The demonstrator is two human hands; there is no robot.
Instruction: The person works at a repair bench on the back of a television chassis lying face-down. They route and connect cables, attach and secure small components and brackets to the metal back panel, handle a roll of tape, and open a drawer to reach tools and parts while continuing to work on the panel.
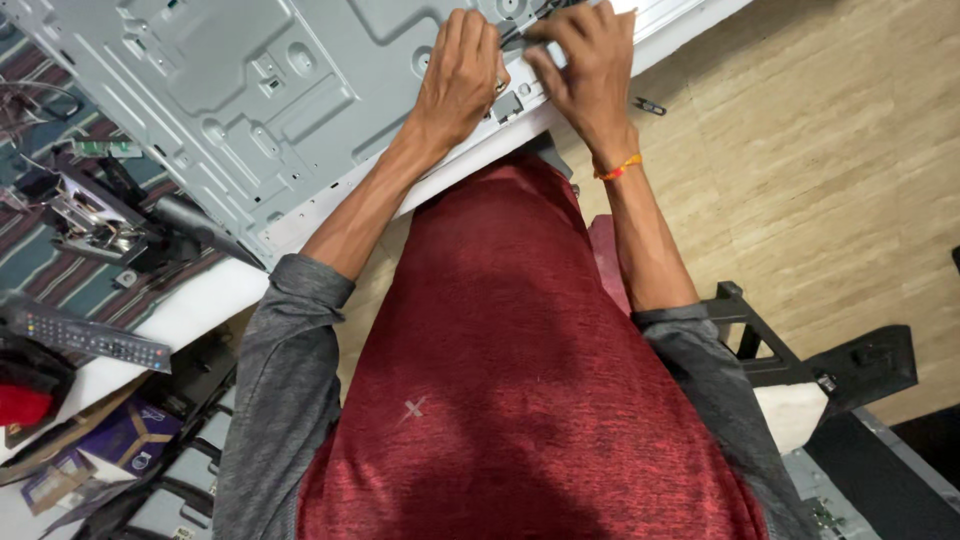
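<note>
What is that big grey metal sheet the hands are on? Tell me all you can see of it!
The big grey stamped-metal panel looks like the back of a flat screen. It lies flat and slanted across the table, with a white rim along its near edge. Its dull surface has pressed ridges, round dimples, small holes and raised tabs. The left hand presses on its near edge, and the right hand pinches a thin dark strip there. The top runs out of view.

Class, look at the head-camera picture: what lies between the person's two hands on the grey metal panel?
In the head view, a thin dark cable or strip runs between the left hand and right hand, over the grey metal panel.
</note>
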